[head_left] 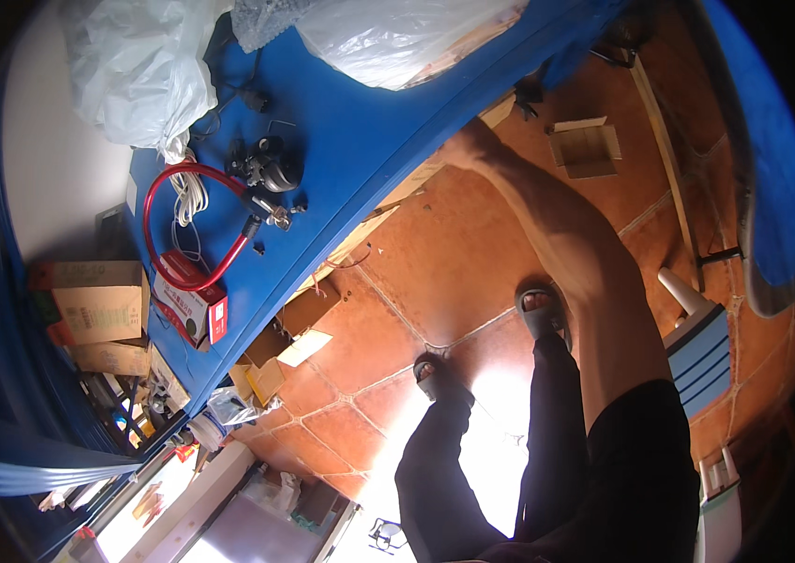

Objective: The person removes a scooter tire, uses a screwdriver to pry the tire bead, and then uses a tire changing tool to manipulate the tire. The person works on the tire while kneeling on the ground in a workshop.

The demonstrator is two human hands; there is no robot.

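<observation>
My right forearm reaches up from the lower right to my right hand (465, 143) at the near edge of the blue table (350, 127), beside a wooden board (421, 178) just below the top. Its fingers are mostly hidden there, so I cannot make out what they hold. My left hand is out of view. On the table lie a red looped cable lock (219, 277), black metal clamp-like parts (271, 169), a bundle of white cord (189, 197) and a red-and-white box (214, 319).
White plastic bags (139, 75) sit at the table's top. Cardboard boxes (88, 296) are stacked at the left. An open carton (583, 147) lies on the tiled floor (416, 263), with more cardboard under the table. A blue-seated chair (696, 361) stands at the right, near my sandalled feet.
</observation>
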